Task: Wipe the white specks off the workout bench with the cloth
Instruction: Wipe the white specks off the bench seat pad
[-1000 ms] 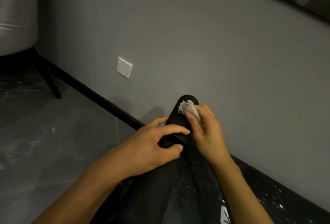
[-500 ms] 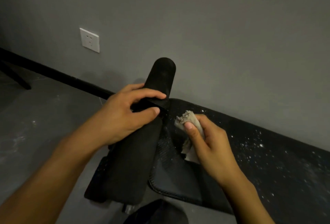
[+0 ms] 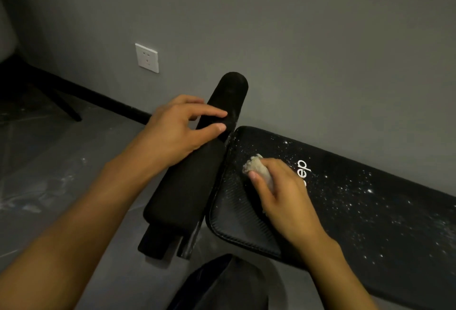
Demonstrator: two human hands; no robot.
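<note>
1. The cloth is gripped by the right hand and pressed on the speckled bench near its rounded end.
2. The padded roller beside that end is held by the left hand.

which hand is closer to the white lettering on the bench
Right. The right hand, holding the cloth, sits against the white lettering, partly hiding it; the left hand holds the foam roller beside the bench.

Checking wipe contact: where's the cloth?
In the head view, the crumpled off-white cloth sits right of centre, gripped by the right hand on the black padded bench seat, just right of the black foam roller.
</note>
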